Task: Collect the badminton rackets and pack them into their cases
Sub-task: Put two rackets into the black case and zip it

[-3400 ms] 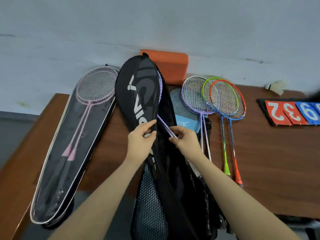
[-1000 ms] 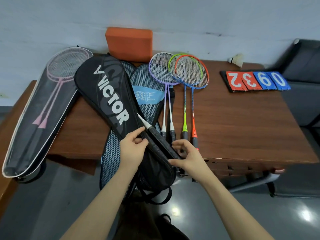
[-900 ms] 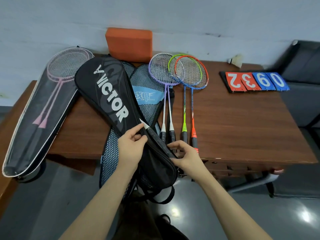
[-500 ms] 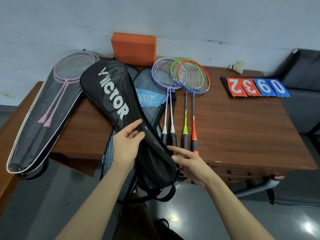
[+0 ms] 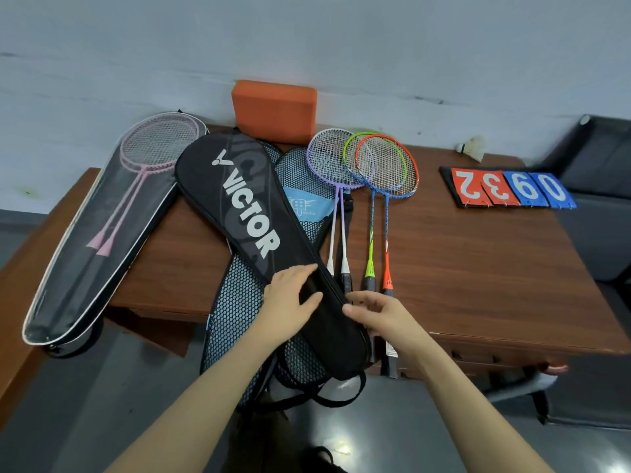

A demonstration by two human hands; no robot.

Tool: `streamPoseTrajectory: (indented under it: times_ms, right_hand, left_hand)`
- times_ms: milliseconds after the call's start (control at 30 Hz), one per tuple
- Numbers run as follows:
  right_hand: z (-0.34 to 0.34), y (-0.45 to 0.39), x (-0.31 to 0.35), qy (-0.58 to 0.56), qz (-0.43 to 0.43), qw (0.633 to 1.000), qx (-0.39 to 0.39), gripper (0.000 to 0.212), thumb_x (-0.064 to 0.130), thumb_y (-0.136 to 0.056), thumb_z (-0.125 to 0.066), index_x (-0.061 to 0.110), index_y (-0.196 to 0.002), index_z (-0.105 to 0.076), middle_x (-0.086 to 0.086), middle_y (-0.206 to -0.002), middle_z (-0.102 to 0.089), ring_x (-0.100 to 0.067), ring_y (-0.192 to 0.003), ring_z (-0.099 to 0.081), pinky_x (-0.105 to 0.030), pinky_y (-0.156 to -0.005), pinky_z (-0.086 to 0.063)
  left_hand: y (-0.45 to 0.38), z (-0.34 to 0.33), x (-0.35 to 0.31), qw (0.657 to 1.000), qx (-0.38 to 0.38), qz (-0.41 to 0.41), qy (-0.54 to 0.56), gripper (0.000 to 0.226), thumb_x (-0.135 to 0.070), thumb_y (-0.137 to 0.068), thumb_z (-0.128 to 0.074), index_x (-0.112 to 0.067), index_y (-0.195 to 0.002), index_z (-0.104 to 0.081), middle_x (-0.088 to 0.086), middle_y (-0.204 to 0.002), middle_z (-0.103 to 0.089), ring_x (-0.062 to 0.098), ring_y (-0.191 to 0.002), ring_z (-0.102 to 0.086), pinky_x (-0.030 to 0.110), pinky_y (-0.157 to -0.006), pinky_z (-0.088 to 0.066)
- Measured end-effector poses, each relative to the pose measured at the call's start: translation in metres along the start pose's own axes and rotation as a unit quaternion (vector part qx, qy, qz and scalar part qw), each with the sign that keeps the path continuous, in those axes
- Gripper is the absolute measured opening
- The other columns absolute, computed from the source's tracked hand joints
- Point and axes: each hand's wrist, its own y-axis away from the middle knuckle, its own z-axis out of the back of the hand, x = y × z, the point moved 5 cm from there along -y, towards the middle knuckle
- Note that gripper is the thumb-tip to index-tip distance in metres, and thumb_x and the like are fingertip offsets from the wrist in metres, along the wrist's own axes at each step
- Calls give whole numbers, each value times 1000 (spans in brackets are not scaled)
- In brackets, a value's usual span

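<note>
My left hand [image 5: 290, 303] now lies flat on the black Victor case [image 5: 259, 240], zipped closed since 1 second ago; my right hand [image 5: 379, 317], loosely open, leaves its edge. 4 rackets [image 5: 362, 213] remain unpacked beside it.

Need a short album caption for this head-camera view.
Both hands, left and right, rest on a black Victor racket case beside loose rackets.

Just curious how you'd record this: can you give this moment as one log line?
step: closing black Victor case | left hand: flat on case | right hand: at case edge | loose rackets: waiting on table
</note>
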Motion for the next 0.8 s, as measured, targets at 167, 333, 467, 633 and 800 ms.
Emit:
streamPoseTrajectory:
  times_ms: [167, 333, 467, 633, 800]
  right_hand:
    - [10, -13, -3, 203, 13, 973, -113, 27, 20, -80, -69, 27, -105, -62, 15, -87, -59, -10, -89, -58, -19, -72, -43]
    - [-6, -57, 11, 414, -4, 893, -175, 51, 34, -88, -56, 23, -136, -40, -3, -125, -48, -26, -117, -46, -41, -96, -36]
    - [-39, -116, 46, 410, 37, 890, -197, 53, 33, -90, -55, 23, -138, -37, -6, -130, -44, -30, -119, -41, -43, -98, -31]
    - [-66, -195, 82, 429, 54, 880, -198, 54, 37, -92, -49, 24, -141, -33, -4, -138, -41, -27, -127, -37, -43, -102, -28]
    - [-89, -254, 91, 485, 27, 857, -173, 60, 42, -94, -44, 24, -147, -22, -6, -152, -26, -28, -136, -28, -47, -108, -21]
  left_hand:
    - [-22, -11, 32, 988, 77, -9, -130, 50, -41, -92, -47, -27, -139, -37, -4, -149, -30, 20, -136, -20, 43, -109, -18]
    - [-61, 14, 69, 981, 75, -19, -179, 49, -41, -93, -45, -24, -138, -39, -2, -148, -31, 20, -136, -21, 40, -108, -18]
    - [-97, 49, 93, 983, 30, -44, -178, 44, -38, -92, -47, -22, -133, -46, -2, -145, -36, 18, -135, -25, 38, -106, -18]
    - [-147, 79, 141, 974, 41, -16, -223, 54, -48, -91, -42, -25, -139, -36, -1, -153, -22, 20, -141, -11, 40, -109, -13]
    - [-185, 89, 174, 960, 80, -18, -269, 65, -59, -90, -33, -28, -146, -18, -2, -157, -4, 26, -143, 2, 46, -113, -5]
